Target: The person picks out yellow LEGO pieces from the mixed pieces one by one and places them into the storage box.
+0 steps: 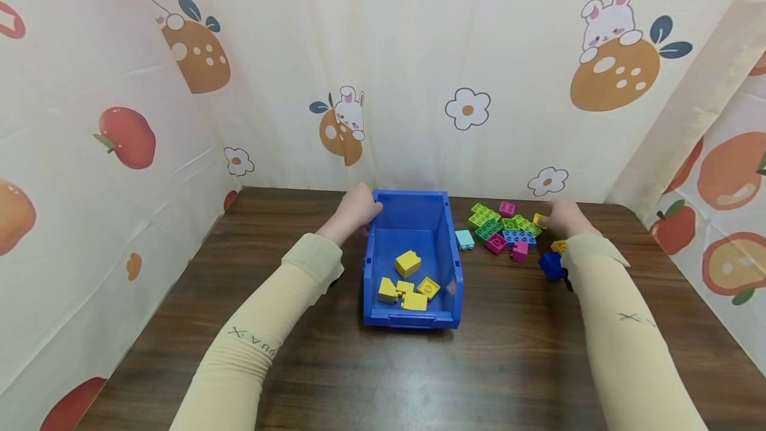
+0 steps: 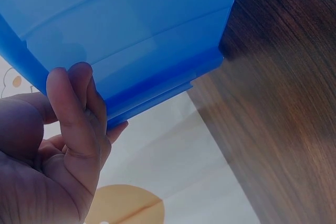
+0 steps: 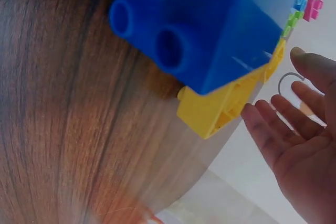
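My left hand (image 1: 357, 207) grips the back left rim of a blue plastic bin (image 1: 413, 208), fingers curled over its edge in the left wrist view. Several yellow toy bricks (image 1: 408, 263) lie in the bin. Over at the right, my right hand (image 1: 567, 218) reaches to the far end of a loose brick pile, fingers apart and slightly bent, as the right wrist view shows. A yellow brick (image 1: 539, 220) is right at its fingertips. Closer to the wrist are another yellow brick (image 3: 202, 114) and a large blue brick (image 3: 210, 30), partly covered by the sleeve in the head view.
Green bricks (image 1: 489, 229), pink bricks (image 1: 519, 251) and a flat blue brick (image 1: 519, 238) lie close together between bin and right hand. A light blue brick (image 1: 464, 239) sits beside the bin's right wall. A printed curtain (image 1: 407, 138) hangs behind the wooden table (image 1: 503, 364).
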